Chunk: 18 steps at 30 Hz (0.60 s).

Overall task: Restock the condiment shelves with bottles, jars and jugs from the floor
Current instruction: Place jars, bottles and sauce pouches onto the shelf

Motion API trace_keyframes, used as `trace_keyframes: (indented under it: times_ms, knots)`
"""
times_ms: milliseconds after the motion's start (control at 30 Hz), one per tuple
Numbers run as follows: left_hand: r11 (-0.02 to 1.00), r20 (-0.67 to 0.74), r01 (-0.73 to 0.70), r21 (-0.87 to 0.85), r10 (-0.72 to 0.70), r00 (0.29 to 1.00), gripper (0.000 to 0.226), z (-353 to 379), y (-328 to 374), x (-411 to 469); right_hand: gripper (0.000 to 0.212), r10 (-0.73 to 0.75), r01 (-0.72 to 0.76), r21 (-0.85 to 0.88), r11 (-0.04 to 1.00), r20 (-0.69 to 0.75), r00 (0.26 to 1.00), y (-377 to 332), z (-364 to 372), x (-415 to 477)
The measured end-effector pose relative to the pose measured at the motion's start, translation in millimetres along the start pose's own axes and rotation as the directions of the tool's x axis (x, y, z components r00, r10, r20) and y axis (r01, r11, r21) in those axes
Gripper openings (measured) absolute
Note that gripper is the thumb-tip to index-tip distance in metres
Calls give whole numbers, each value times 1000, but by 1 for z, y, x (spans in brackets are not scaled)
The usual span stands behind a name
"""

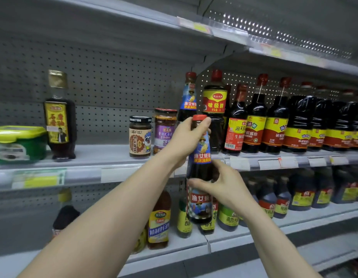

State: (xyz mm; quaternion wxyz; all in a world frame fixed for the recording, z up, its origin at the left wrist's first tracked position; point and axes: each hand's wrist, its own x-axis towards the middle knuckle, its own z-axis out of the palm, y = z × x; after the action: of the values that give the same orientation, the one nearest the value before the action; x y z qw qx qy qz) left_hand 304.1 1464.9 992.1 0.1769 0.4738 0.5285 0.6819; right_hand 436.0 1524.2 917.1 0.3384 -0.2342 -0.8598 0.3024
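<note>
I hold a tall dark sauce bottle [202, 155] with a red cap and blue labels upright in front of the middle shelf [113, 157]. My left hand [184, 137] grips its neck just under the cap. My right hand [224, 187] holds the body lower down, thumb and fingers curled round it. The bottle's base hangs below the shelf's front edge, in front of the lower shelf. An identical bottle [189, 97] stands on the middle shelf right behind it.
Two jars [140, 137] [165, 129] stand left of the held bottle. Further left are a tall oil bottle [60, 117] and a green tub [17, 143]. Several soy sauce bottles [274, 121] fill the right. More bottles [159, 221] stand on the lower shelf.
</note>
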Motion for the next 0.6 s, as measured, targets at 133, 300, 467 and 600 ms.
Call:
trace_keyframes:
  times_ms: [133, 300, 467, 600]
  knots:
    - [1000, 108, -7, 28, 4, 994, 34, -26, 30, 0, 59, -71, 75, 63, 995, -71, 995, -30, -16, 22]
    - [980, 46, 38, 194, -48, 998, 41, -55, 10, -17, 68, -23, 64, 256, 965, -159, 987, -56, -49, 61]
    - [946, 80, -37, 322, 12, 997, 49, -53, -3, -23, 63, -64, 111, 245, 963, -190, 980, -67, -57, 88]
    - [916, 76, -57, 397, 29, 997, 54, -43, -1, -19, 64, -91, 136, 217, 967, -205, 974, -67, -48, 101]
